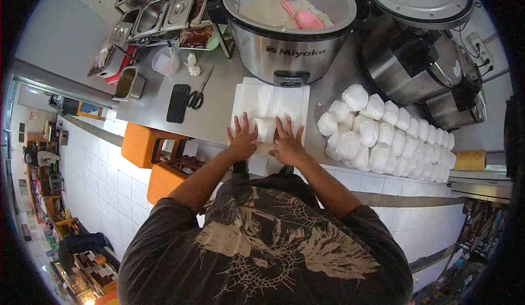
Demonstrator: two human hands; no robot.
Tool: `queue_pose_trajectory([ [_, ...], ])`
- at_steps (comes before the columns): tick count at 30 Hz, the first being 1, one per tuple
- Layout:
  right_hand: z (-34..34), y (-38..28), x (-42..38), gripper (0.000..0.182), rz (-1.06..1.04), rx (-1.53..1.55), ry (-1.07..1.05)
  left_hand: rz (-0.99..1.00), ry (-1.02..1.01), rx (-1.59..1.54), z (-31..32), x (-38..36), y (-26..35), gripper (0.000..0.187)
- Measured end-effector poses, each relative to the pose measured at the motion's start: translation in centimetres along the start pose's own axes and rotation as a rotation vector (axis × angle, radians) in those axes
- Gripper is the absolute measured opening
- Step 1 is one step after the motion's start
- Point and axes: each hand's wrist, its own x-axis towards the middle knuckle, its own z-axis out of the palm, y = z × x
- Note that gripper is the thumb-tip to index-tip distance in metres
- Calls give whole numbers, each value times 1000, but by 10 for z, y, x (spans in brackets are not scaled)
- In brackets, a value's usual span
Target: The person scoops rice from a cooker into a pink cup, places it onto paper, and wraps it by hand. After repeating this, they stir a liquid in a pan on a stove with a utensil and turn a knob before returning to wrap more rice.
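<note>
On the steel counter in front of me lies a stack of white wrapping paper (pixel 284 98). A small white paper-wrapped packet (pixel 266 129) rests on its middle, between my two hands. My left hand (pixel 241 139) is spread on the paper at the packet's left side, fingers pointing away from me. On the other side, my right hand (pixel 287 143) also has its fingers spread, with its fingertips beside the packet. The packet's contents are hidden. To the right, many similar white wrapped packets (pixel 377 133) are piled in rows along the counter.
A Miyako rice cooker (pixel 295 59) holding rice and a pink rice scoop (pixel 306 19) stands behind the paper. At left lie black scissors (pixel 195 98) and a phone (pixel 178 103). Metal food pans (pixel 150 16) sit farther back; orange stools (pixel 143 145) stand below the counter's left edge.
</note>
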Motion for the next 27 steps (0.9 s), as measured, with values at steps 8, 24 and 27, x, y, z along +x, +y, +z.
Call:
queue_pose_trajectory([
  [8,-17,23,42,23,70,238,415,157,127,-63,-38,55,-15,28],
  [24,12,21,-12,34,-142,34,480,624,457,37,-11,6,-44,25],
  [27,13,17,-18,33,-146,32,454,684,403,72,-15,10,-54,28],
])
